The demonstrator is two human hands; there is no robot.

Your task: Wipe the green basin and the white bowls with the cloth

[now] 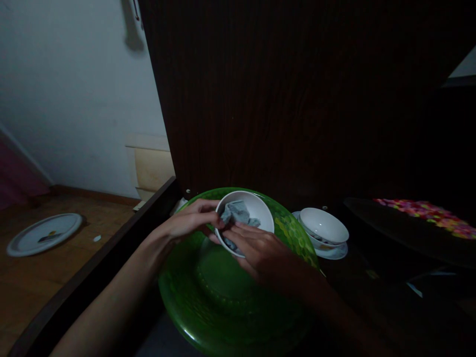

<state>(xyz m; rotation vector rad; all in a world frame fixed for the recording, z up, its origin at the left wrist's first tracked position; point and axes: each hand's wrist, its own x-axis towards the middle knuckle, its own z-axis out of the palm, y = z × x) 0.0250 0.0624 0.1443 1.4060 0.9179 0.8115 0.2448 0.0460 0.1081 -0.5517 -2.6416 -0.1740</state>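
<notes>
A white bowl [263, 212], tilted with its opening facing me, is held above a large green basin [223, 277]. My left hand [197, 217] grips the bowl's left rim, with the thumb inside and the other fingers behind. Inside the bowl lies a crumpled grey-blue cloth [238, 212]. My right hand [260, 248] is closed over the lower part of this cloth, its fingers pressing it against the bowl's inner wall. Part of the cloth is hidden under the fingers.
Right of the basin, white bowls [324, 225] are stacked on a plate [332, 252]. A dark wooden panel [282, 99] rises behind. A dark raised edge [96, 258] runs along the left. On the wooden floor lies a white oval plate or lid [44, 235]. Colourful patterned material [427, 213] shows at far right.
</notes>
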